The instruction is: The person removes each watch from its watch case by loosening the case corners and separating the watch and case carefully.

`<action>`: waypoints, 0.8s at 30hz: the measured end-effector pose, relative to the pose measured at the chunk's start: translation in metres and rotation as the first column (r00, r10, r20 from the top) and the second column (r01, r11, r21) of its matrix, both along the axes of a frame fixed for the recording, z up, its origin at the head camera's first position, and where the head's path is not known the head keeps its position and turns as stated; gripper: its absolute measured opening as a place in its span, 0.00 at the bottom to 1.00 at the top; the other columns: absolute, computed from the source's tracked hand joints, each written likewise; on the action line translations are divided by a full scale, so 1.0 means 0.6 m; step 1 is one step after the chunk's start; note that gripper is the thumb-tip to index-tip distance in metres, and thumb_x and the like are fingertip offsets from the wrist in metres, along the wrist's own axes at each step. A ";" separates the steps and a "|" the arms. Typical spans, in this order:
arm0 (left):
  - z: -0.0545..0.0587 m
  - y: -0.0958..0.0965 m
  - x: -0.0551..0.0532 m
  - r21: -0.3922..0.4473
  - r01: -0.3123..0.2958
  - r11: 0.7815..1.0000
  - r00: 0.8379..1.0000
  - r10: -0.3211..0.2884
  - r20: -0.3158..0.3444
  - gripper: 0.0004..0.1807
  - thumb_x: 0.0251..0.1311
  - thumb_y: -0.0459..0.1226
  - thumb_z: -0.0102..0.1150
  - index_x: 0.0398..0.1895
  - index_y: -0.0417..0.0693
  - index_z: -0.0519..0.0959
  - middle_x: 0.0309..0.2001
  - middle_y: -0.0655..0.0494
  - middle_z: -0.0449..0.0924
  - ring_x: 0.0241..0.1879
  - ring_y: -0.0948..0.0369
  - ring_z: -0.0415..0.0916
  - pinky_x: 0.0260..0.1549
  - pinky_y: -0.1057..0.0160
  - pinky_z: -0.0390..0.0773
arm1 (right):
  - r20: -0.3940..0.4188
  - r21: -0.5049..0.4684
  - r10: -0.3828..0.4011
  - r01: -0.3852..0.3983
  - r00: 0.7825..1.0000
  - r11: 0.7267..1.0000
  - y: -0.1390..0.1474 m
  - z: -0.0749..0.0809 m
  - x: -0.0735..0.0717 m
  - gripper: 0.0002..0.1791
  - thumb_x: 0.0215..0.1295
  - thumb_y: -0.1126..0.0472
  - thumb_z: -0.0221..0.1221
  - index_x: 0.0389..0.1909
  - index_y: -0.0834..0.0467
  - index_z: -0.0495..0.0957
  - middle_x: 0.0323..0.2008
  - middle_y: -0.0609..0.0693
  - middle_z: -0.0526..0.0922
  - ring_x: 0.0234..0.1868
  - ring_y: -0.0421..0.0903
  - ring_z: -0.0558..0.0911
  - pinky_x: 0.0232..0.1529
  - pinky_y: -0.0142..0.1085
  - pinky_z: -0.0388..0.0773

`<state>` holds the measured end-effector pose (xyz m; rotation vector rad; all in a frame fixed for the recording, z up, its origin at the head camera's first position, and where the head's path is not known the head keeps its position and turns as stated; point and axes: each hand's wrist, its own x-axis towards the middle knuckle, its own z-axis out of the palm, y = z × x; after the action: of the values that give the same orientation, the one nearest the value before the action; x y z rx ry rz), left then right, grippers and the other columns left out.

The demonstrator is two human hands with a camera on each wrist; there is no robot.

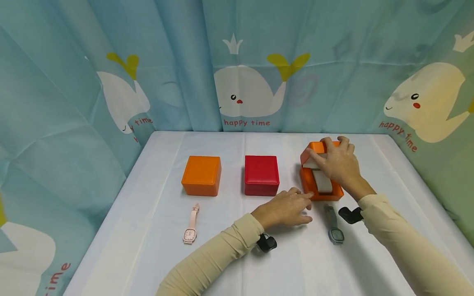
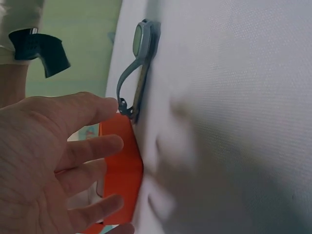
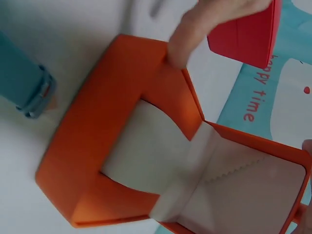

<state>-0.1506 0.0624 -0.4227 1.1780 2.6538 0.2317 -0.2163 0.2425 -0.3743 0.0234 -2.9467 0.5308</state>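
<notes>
On the right side of the table an orange watch box [image 1: 304, 183] stands with its lid [image 3: 243, 180] raised. My right hand [image 1: 342, 164] grips that lid, thumb at the front edge and fingers over the top. A pale cushion [image 3: 141, 146] fills the slot in the box. Low by the box's front left corner is my left hand [image 1: 285, 208], its fingers spread and the index fingertip touching the corner. A grey-blue watch [image 1: 336, 235] lies in front of the box; in the left wrist view it is near the left hand's fingers [image 2: 97, 146].
A closed red box [image 1: 261, 174] stands left of the orange one, and farther left a closed light-orange box [image 1: 201, 175]. A pink watch [image 1: 190, 234] lies before the latter. Behind the table hangs a blue whale-print curtain [image 1: 185, 94].
</notes>
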 end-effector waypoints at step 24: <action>-0.003 -0.006 0.004 0.012 0.000 1.000 1.000 0.000 0.014 0.17 0.70 0.53 0.59 0.56 0.62 0.84 0.75 0.67 0.61 0.65 0.62 0.66 0.51 0.64 0.72 | -0.170 -0.065 -0.008 -0.004 0.985 0.998 -0.004 -0.041 0.034 0.41 0.72 0.32 0.49 0.64 0.65 0.65 0.68 0.76 0.54 0.63 0.80 0.57 0.49 0.71 0.70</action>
<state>-0.1482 0.0589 -0.4245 1.1753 2.6444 0.2559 -0.1961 0.2399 -0.3987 0.0558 -2.7615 0.5923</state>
